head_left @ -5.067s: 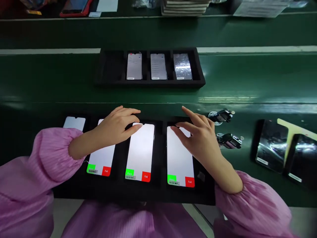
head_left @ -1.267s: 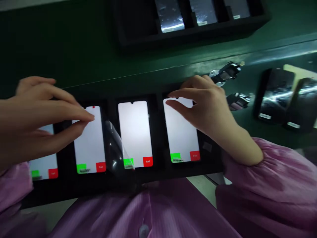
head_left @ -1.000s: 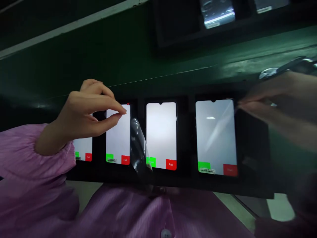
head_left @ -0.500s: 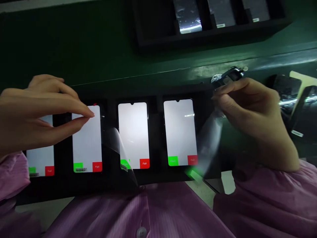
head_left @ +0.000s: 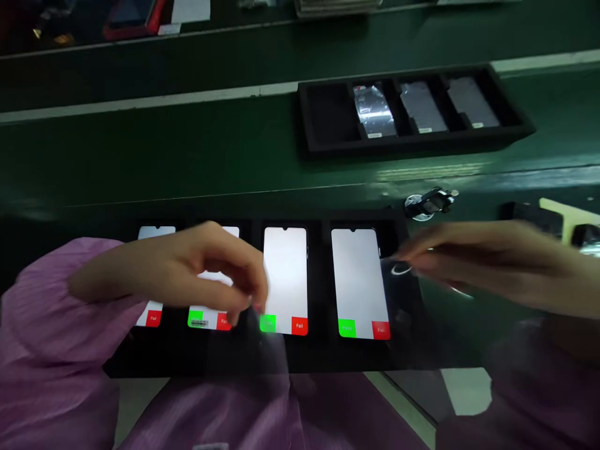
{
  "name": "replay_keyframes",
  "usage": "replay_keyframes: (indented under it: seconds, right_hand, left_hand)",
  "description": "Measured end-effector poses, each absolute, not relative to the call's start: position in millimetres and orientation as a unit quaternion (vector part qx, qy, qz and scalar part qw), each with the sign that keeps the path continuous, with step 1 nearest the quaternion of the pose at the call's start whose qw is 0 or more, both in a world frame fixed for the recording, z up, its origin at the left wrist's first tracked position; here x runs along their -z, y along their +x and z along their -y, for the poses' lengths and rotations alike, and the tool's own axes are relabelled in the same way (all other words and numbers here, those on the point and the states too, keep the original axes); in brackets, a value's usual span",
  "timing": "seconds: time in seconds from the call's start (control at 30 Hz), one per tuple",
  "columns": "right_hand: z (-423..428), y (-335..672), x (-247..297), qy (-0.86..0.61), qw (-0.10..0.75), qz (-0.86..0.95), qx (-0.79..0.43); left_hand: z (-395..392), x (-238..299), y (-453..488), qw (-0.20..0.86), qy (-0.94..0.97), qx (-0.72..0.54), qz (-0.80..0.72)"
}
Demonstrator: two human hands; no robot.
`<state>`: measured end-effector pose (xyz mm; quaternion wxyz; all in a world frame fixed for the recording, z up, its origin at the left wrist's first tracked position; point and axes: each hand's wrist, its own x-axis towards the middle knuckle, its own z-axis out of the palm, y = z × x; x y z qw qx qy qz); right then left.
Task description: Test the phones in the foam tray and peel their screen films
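Note:
A black foam tray (head_left: 323,362) in front of me holds several phones with white lit screens, each showing a green and a red button at the bottom. My left hand (head_left: 201,275) hangs over the second phone (head_left: 206,320). Its fingertips are pinched at the lower left of the third phone (head_left: 285,275), on a clear film (head_left: 276,353) that trails down toward my lap. My right hand (head_left: 473,265) is blurred, just right of the fourth phone (head_left: 359,281). Its fingertips are together on a faintly glinting clear film (head_left: 400,270).
A second black tray (head_left: 412,147) with three dark phones sits farther back on the green belt. A metal clip (head_left: 429,203) lies behind my right hand, with dark phones (head_left: 534,215) at the right edge. Red and white items (head_left: 134,19) lie at the far back.
My left hand dropped from the second phone's top corner to the loose film beside the third phone. My right hand carried its peeled film lower and rightward. My view tilted up.

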<state>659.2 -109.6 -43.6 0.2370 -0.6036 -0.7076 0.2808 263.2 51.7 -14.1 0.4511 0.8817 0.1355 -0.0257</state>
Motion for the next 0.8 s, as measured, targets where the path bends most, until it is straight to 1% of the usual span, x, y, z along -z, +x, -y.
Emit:
replay_keyframes:
  seconds: [0.03, 0.1, 0.13, 0.27, 0.37, 0.5, 0.7, 0.8]
  right_hand:
    - [105.7, 654.4, 45.7, -0.578, 0.207, 0.712, -0.339]
    - [99.2, 641.1, 55.6, -0.554, 0.180, 0.703, -0.408]
    - [97.0, 634.2, 62.1, -0.562, 0.187, 0.696, -0.405]
    - [93.3, 618.4, 83.9, -0.614, 0.237, 0.684, -0.316]
    - [89.0, 621.1, 91.2, -0.630, 0.253, 0.675, -0.290]
    - [82.3, 630.5, 93.1, -0.625, 0.271, 0.660, -0.316]
    - [92.2, 637.1, 87.8, -0.592, 0.335, 0.622, -0.387]
    - [94.1, 635.0, 89.7, -0.585, 0.350, 0.611, -0.403]
  left_hand:
    - [-52.9, 16.9, 275.8, 0.503, 0.851, 0.078, -0.130]
    - [-55.5, 25.7, 295.4, 0.554, 0.808, 0.137, -0.147]
    - [-56.5, 31.1, 301.4, 0.550, 0.807, 0.133, -0.170]
    - [-54.6, 50.3, 304.9, 0.521, 0.811, 0.081, -0.252]
    - [-49.9, 57.6, 301.4, 0.540, 0.787, 0.056, -0.292]
    - [-48.1, 61.4, 300.0, 0.590, 0.741, 0.051, -0.318]
    - [-48.2, 64.2, 296.7, 0.614, 0.731, 0.038, -0.295]
    - [-47.1, 63.7, 295.7, 0.617, 0.734, 0.049, -0.281]
